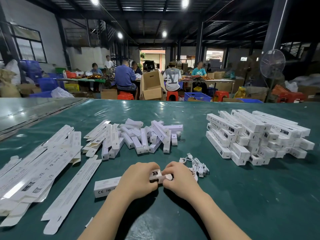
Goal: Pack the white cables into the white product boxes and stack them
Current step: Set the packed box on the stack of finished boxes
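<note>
Your tabletop (pixel 242 196) is dark green under a glossy, wrinkled clear film that mirrors the lamps. The product box (pixel 105 187) you hold is matt white card with black print. Left of it, the flat cartons (pixel 39 170) are thin printed card with a faint sheen. Right of it, the cables (pixel 199 166) are smooth white plastic, one plug bright metal.
</note>
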